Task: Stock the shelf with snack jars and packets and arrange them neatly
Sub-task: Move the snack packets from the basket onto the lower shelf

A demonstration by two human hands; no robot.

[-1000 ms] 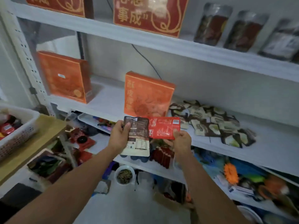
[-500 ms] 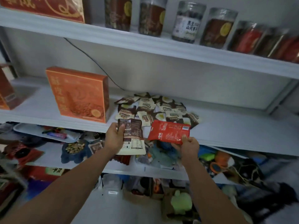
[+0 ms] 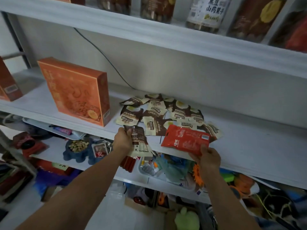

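Note:
My left hand [image 3: 122,140] grips a brown and cream snack packet [image 3: 139,141] by its left edge, at the front edge of the white middle shelf [image 3: 249,146]. My right hand [image 3: 209,157] pinches the lower right corner of a red snack packet [image 3: 185,140], which lies tilted over the shelf's front lip. Behind both, a loose heap of several brown and cream packets [image 3: 159,113] is spread on the shelf. Several snack jars [image 3: 207,12] stand in a row on the upper shelf [image 3: 149,34].
An orange box [image 3: 76,90] stands upright left of the heap, with another box [image 3: 8,85] at the far left. A black cable [image 3: 106,58] runs down the back wall. Lower shelves hold a bowl of nuts [image 3: 78,145], trays and mixed clutter.
The view has swung right along the shelf. Both hands moved closer to the shelf, and the red packet went right, away from the brown one, reaching over the shelf's front edge.

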